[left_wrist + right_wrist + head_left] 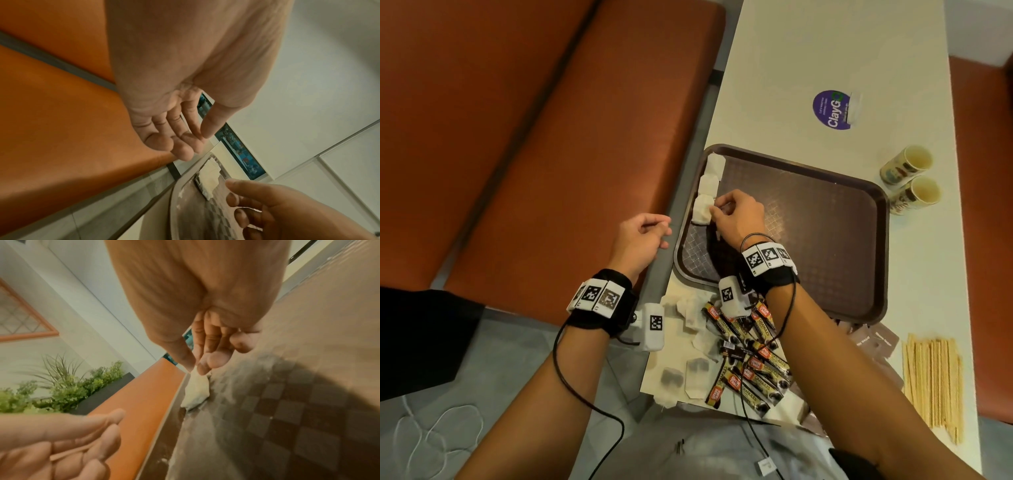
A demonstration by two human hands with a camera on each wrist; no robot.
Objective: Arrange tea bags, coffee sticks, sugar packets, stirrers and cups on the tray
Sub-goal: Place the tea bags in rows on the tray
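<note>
Your counter [784, 68] runs long and pale beside an orange bench [534, 137], and the brown tray [825, 240] lies across it ahead of you. Along the tray's left rim stand three white tea bags in a row; the nearest tea bag [702, 214] is the one you are working on. Your right hand [736, 219] is over the tray's left part, thumb and forefinger pinched on that bag's right edge, the other fingers curled in behind; the right wrist view shows the bag [196, 391] hanging from the pinch with its lower end down on the tray by the rim. Your left hand [642, 236] hangs off the counter's left edge, just beside the tray and near the held bag, fingers loosely curled and holding nothing. On the counter nearer you, under your right forearm, lie the loose tea bags [688, 373] and a heap of coffee sticks [753, 363], touching and overlapping. Right of them are brown sugar packets [873, 339], then the wooden stirrers [931, 380] in a bundle. Two paper cups [909, 178] stand touching each other, just off the tray's far right corner.
</note>
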